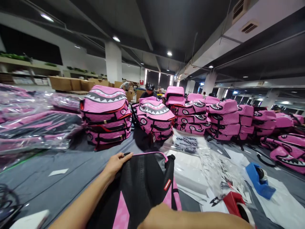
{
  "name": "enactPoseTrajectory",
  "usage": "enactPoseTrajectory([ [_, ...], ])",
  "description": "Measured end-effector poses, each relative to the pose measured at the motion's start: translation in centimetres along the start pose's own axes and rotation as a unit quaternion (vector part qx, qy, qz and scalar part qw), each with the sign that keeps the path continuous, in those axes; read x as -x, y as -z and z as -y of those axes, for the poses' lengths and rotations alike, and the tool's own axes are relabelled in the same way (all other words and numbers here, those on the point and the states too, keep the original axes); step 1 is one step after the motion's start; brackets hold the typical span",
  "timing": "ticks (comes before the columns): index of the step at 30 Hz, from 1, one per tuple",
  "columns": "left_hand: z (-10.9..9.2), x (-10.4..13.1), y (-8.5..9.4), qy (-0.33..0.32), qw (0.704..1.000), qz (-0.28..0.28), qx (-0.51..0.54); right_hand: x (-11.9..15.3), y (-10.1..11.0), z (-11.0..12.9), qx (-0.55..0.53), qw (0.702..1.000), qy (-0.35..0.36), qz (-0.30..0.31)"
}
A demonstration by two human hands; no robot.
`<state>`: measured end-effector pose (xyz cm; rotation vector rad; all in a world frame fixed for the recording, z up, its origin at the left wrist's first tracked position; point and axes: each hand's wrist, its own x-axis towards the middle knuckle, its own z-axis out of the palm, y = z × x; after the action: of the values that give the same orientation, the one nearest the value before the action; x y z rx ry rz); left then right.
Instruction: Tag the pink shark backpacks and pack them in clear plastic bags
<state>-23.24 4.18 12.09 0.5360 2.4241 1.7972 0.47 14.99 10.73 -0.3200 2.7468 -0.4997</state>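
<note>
A black and pink backpack [143, 175] lies in front of me with its dark padded back and a shoulder strap facing up. A small red label sits on the strap. My left hand [118, 163] is closed on the upper left edge of the backpack, near a black strap end. Low in the view, my right hand [154, 216] reaches across the backpack's lower part; its fingers are hidden, so I cannot see what they hold. Beyond lie stacked pink shark-mouth backpacks [107, 111], and another backpack [156, 116] stands beside that stack.
Clear plastic bags [190, 168] lie right of the backpack, near a red tape dispenser [234, 203], a blue tape dispenser [259, 181] and black-tipped cutters [215, 201]. Plastic-wrapped backpacks [35, 130] are piled at left. More pink stacks [224, 119] line the right. People work behind.
</note>
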Motion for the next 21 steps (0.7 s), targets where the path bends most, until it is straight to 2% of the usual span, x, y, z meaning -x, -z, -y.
enactPoseTrajectory([
  [2,0.3,-0.5,0.8,-0.036,0.998,-0.002,-0.052,1.3,3.9,-0.7,-0.057,0.988,-0.003,-0.145],
  [4,0.5,-0.3,0.9,-0.081,0.991,-0.031,-0.105,2.3,8.4,-2.6,-0.037,0.942,-0.139,-0.303],
  [5,0.4,0.0,0.7,-0.104,0.985,-0.048,-0.126,2.5,10.4,-3.9,-0.012,0.911,-0.227,-0.345],
  [6,0.3,0.4,0.2,-0.129,0.979,-0.059,-0.143,2.5,12.0,-5.3,-0.006,0.886,-0.294,-0.357],
  [8,-0.4,1.2,-1.2,-0.189,0.967,-0.043,-0.163,1.8,13.7,-7.7,-0.012,0.870,-0.349,-0.349],
  [11,-1.7,2.0,-4.3,-0.292,0.938,0.080,-0.167,0.0,13.8,-9.0,-0.023,0.870,-0.351,-0.346],
  [14,-2.3,2.4,-7.5,-0.358,0.899,0.195,-0.158,-1.0,12.5,-7.9,-0.003,0.859,-0.324,-0.395],
  [17,-1.3,2.7,-9.6,-0.372,0.890,0.215,-0.152,-0.7,10.8,-6.0,0.052,0.874,-0.208,-0.435],
  [19,-0.3,2.8,-10.2,-0.366,0.896,0.202,-0.146,-0.3,9.6,-4.6,0.098,0.880,-0.118,-0.450],
  [21,0.5,2.6,-10.4,-0.362,0.903,0.187,-0.136,0.2,8.8,-3.0,0.123,0.873,-0.062,-0.468],
])
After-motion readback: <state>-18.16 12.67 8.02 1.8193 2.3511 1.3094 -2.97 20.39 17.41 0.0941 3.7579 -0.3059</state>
